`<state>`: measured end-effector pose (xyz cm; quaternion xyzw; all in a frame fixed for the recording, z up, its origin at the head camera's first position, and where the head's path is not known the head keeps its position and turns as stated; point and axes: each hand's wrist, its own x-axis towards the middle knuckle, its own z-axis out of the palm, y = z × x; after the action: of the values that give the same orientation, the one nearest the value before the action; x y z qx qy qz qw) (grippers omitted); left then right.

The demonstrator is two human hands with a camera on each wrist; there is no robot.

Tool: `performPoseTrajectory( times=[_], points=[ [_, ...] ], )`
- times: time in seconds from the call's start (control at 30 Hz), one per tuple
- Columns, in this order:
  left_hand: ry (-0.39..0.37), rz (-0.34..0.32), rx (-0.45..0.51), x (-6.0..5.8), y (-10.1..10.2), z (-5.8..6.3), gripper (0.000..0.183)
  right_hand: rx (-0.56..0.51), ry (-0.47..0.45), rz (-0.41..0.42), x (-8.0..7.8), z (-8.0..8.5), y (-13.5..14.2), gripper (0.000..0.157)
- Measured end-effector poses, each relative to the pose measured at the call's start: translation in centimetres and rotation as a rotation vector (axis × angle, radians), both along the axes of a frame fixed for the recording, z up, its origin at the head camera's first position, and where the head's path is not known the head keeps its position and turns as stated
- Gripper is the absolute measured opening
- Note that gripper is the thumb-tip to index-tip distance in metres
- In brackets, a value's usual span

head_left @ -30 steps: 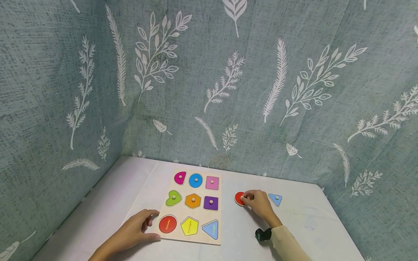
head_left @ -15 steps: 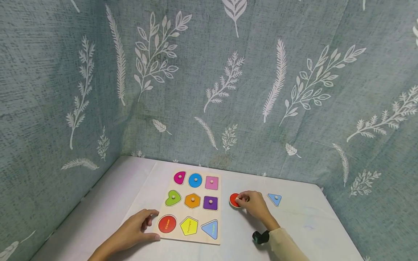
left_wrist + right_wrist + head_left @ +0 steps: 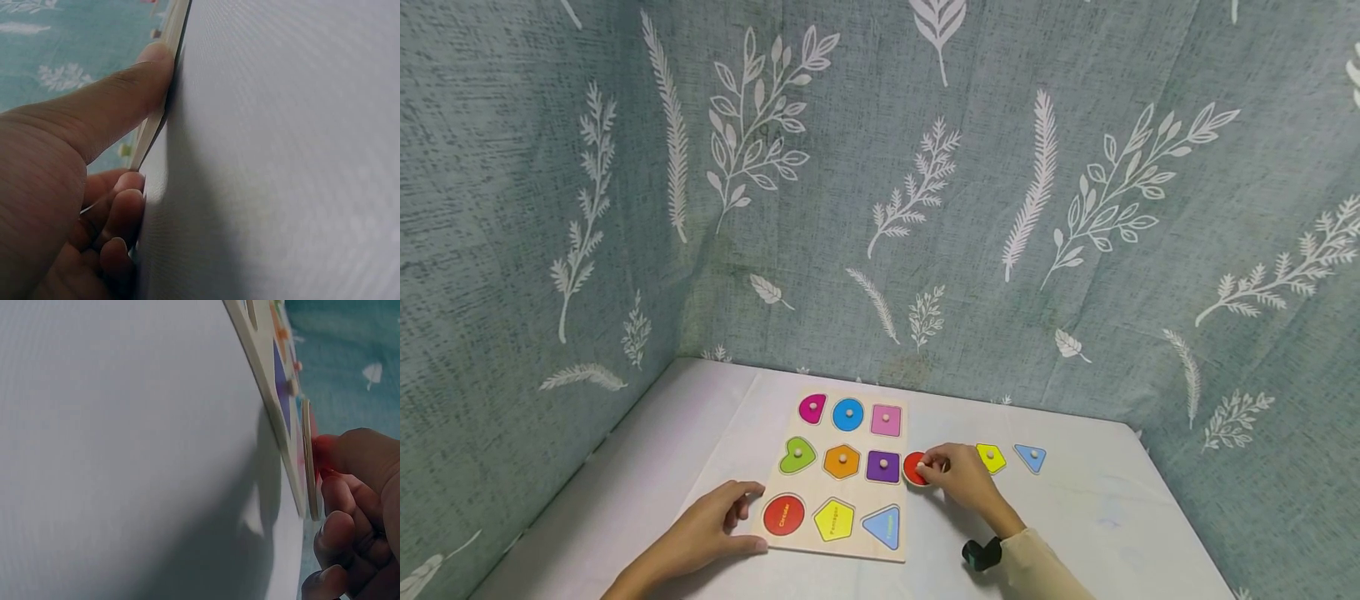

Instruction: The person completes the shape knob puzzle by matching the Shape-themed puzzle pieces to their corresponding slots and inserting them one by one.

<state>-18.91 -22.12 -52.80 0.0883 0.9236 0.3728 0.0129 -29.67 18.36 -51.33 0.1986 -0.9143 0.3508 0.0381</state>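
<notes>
My left hand (image 3: 718, 525) rests at the near left corner of a wooden shape-puzzle board (image 3: 808, 487), thumb and forefinger spread apart against its edge. In the left wrist view the thumb (image 3: 147, 78) touches the board's side, with the other fingers bent below it. My right hand (image 3: 964, 479) pinches the knob of a red round puzzle piece (image 3: 913, 468), beside the board's right edge near the purple square (image 3: 872, 467). The right wrist view shows the piece edge-on, raised off the table. Along the board's near row are the printed red circle (image 3: 784, 521), yellow pentagon (image 3: 833, 527) and blue triangle (image 3: 882, 525), without knobs.
To the right lie a yellow pentagon piece (image 3: 992, 461) and a blue triangle piece (image 3: 1028, 461), knobs up, on the white-covered table (image 3: 1112, 483). Several knobbed pieces fill the board's two far rows. Patterned cloth (image 3: 850, 208) hangs behind and at the sides.
My right hand has carried the red round piece leftward from beside the triangle piece to the board's right edge, uncovering the yellow pentagon piece. The left hand stays in place.
</notes>
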Motion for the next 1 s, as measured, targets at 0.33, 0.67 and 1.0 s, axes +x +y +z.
performPoseTrajectory(
  times=[0.33,0.67,1.0],
  points=[
    [0.011,-0.013,0.000,-0.1,-0.1,0.0,0.078,-0.001,-0.005,0.057,0.6,0.4,-2.4,0.010],
    [0.029,-0.051,0.013,-0.1,-0.1,0.2,0.077,-0.011,-0.054,0.090,1.2,0.5,-5.1,0.010],
    [0.032,-0.053,0.009,0.1,-0.4,0.0,0.078,-0.038,-0.079,0.163,2.0,0.2,-7.9,0.013]
  ],
)
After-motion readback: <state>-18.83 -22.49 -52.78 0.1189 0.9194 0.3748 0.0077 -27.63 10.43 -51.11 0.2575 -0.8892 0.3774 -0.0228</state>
